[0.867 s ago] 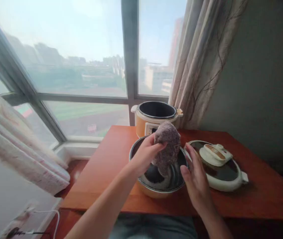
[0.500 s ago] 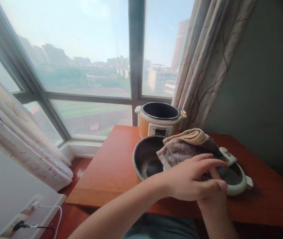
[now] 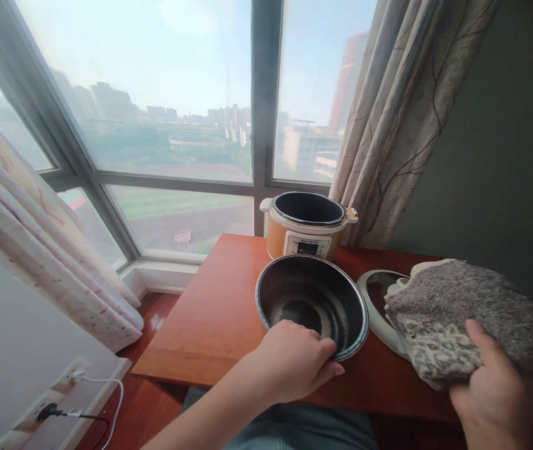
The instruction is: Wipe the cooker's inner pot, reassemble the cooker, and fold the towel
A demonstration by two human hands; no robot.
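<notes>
My left hand (image 3: 297,362) is closed over the near rim of a dark inner pot (image 3: 271,300), fingers inside it and thumb outside. The pot stands on the reddish wooden table, tilted a little or upright; I cannot tell which. On the right, my right hand (image 3: 492,387) grips a grey and cream patterned towel (image 3: 473,312), thumb on top and fingers hidden beneath. Under the towel's left side lies a round lid (image 3: 374,312) with a pale rim, partly covered. Behind the pot is an orange and white electric cooker (image 3: 278,237) without a lid, its control panel facing me.
The wooden table (image 3: 201,306) reaches toward the window corner. A patterned curtain (image 3: 379,156) hangs behind the cooker, another curtain (image 3: 50,250) at left. Wall sockets (image 3: 67,375) with a black plug (image 3: 48,411) and cables are low on the left.
My right hand has carried the towel from over the pot to the right, above the lid. My crossed hands have parted, and the left now holds the pot's near rim.
</notes>
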